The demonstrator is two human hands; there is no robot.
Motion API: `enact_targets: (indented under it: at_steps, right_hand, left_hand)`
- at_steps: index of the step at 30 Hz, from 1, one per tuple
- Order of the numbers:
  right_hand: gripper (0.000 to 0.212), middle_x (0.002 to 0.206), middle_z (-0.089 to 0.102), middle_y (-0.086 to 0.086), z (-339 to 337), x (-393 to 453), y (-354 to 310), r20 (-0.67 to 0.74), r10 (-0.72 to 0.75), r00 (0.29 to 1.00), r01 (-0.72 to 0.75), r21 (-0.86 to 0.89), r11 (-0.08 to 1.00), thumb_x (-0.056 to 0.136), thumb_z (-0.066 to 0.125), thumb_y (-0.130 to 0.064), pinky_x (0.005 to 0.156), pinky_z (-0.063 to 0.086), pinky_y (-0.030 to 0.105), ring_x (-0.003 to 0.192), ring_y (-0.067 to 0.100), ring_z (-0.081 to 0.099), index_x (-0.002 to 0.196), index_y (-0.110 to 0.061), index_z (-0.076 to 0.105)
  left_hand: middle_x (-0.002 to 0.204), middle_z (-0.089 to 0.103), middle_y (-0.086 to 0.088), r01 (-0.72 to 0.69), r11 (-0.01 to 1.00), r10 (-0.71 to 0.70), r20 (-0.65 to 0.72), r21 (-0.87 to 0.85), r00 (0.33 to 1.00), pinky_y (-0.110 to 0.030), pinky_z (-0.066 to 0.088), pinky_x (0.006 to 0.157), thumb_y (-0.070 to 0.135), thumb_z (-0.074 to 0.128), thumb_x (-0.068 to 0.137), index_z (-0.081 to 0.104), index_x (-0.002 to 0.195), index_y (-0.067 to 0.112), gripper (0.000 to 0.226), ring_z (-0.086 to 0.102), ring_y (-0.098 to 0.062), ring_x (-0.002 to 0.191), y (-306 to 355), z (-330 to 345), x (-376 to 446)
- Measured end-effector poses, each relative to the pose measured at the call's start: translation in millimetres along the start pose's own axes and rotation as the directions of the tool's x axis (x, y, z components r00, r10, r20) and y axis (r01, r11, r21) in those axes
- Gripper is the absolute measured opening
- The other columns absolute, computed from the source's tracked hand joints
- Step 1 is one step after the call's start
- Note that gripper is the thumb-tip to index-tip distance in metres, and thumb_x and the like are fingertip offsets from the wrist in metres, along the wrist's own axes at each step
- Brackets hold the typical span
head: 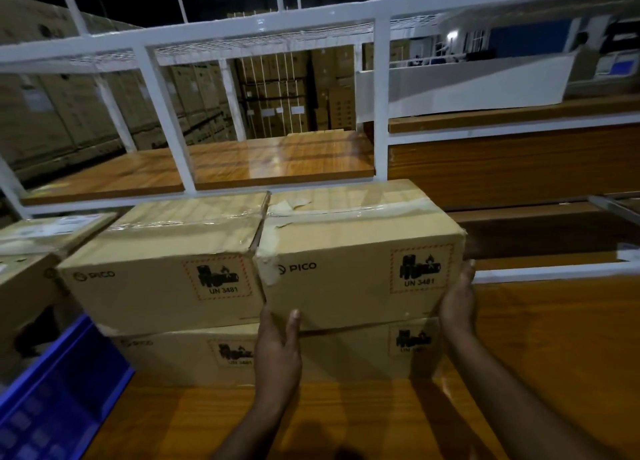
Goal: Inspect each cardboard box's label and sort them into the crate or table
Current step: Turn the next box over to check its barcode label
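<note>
A taped cardboard box [353, 252] marked PICO with a UN 3481 battery label sits top right on a stack of like boxes on the wooden table [536, 338]. My left hand [278, 349] holds its lower left front corner, thumb up against the front face, fingers hidden beneath. My right hand [459, 300] presses flat against its right end. Another PICO box [166, 262] stands beside it on the left. Two more boxes [363, 352] lie underneath. A blue crate [59, 390] is at the lower left.
Further cardboard boxes [31, 252] crowd the far left beside the crate. A white metal rack frame [379, 96] with a wooden shelf [225, 165] rises right behind the stack. Bare tabletop stretches to the right and front of the boxes.
</note>
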State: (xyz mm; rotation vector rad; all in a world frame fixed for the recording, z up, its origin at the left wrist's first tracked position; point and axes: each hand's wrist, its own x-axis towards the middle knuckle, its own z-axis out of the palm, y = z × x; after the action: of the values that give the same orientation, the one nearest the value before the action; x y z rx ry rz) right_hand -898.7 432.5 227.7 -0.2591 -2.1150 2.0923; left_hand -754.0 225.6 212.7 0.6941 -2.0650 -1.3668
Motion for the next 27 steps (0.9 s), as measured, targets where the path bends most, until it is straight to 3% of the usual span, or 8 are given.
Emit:
enact_targets:
  at_steps: [4,7,9,11,14,17,20,27]
  right_hand:
    - [0.072,0.079,0.069,0.005,7.4,-16.8,9.4,-0.063,-0.009,0.998,0.009,0.007,1.0,0.092,0.013,-0.073,0.066,0.056,0.041,0.071,0.024,0.067,0.088,-0.021,0.061]
    - [0.073,0.082,0.07,0.004,11.9,-16.7,10.4,-0.085,-0.028,0.996,0.028,0.007,1.0,0.091,0.011,-0.074,0.062,0.055,0.036,0.073,0.023,0.068,0.092,-0.021,0.062]
    - [0.075,0.085,0.07,0.004,11.7,-13.5,15.7,-0.089,-0.035,0.995,0.035,0.0,0.999,0.091,0.012,-0.074,0.06,0.053,0.033,0.075,0.023,0.068,0.098,-0.019,0.062]
    - [0.073,0.086,0.07,0.006,8.2,-12.6,22.4,-0.082,-0.021,0.996,0.021,0.004,1.0,0.094,0.013,-0.071,0.058,0.051,0.032,0.075,0.024,0.068,0.1,-0.017,0.062]
    - [0.068,0.086,0.07,0.01,4.4,-14.3,30.4,-0.06,0.022,0.998,-0.021,0.018,1.0,0.097,0.015,-0.065,0.058,0.055,0.036,0.073,0.027,0.069,0.098,-0.015,0.061]
    - [0.066,0.084,0.07,0.01,6.3,-14.8,31.9,-0.058,0.043,0.997,-0.04,0.039,0.998,0.097,0.017,-0.065,0.057,0.053,0.034,0.072,0.027,0.069,0.095,-0.016,0.061]
    - [0.064,0.085,0.07,0.011,10.7,-15.0,30.2,-0.055,0.062,0.997,-0.06,0.044,0.997,0.099,0.017,-0.063,0.061,0.056,0.038,0.072,0.027,0.069,0.09,-0.018,0.06]
    - [0.046,0.086,0.069,0.011,18.4,-24.2,26.8,-0.07,0.027,0.997,-0.02,0.101,0.995,0.104,0.022,-0.051,0.056,0.053,0.034,0.074,0.029,0.068,0.088,-0.023,0.056]
  left_hand:
    - [0.14,0.057,-0.005,0.007,1.0,-0.007,-0.022,-0.002,1.0,-0.051,0.051,0.102,0.062,0.045,0.092,0.04,0.145,0.019,0.068,0.054,-0.026,0.128,-1.4,2.4,5.9]
    - [0.138,0.058,-0.006,-0.007,1.0,0.007,-0.172,0.004,0.985,-0.034,0.049,0.1,0.037,0.059,0.098,0.044,0.146,0.014,0.056,0.056,-0.021,0.125,4.8,8.4,1.7]
    - [0.142,0.052,-0.003,-0.03,1.0,0.031,-0.258,0.007,0.966,-0.028,0.046,0.097,0.03,0.065,0.095,0.042,0.149,0.016,0.06,0.052,-0.012,0.122,7.0,12.5,-5.8]
    - [0.142,0.042,-0.001,-0.055,0.998,0.059,-0.322,0.021,0.945,-0.032,0.047,0.098,0.03,0.068,0.092,0.041,0.149,0.018,0.064,0.049,-0.013,0.122,3.4,13.4,-12.1]
    - [0.144,0.034,-0.003,-0.016,0.997,0.047,-0.422,0.077,0.905,-0.05,0.051,0.099,0.032,0.069,0.09,0.036,0.148,0.019,0.068,0.045,-0.028,0.128,-7.7,4.2,-6.4]
    - [0.16,0.017,0.001,0.016,0.998,0.009,-0.403,0.058,0.915,-0.053,0.033,0.116,0.032,0.064,0.095,0.018,0.157,0.025,0.077,0.022,-0.03,0.148,-17.3,-3.4,5.9]
    - [0.168,-0.001,0.002,0.004,0.996,0.024,-0.32,0.087,0.947,-0.042,0.007,0.12,0.038,0.056,0.098,0.008,0.161,0.027,0.08,0.0,-0.022,0.154,-16.5,-2.6,10.2]
    - [0.167,0.0,0.002,-0.08,0.975,0.13,-0.238,0.207,0.962,-0.032,0.018,0.107,0.039,0.057,0.097,0.011,0.161,0.026,0.08,0.002,-0.02,0.153,-26.3,-0.3,8.8]
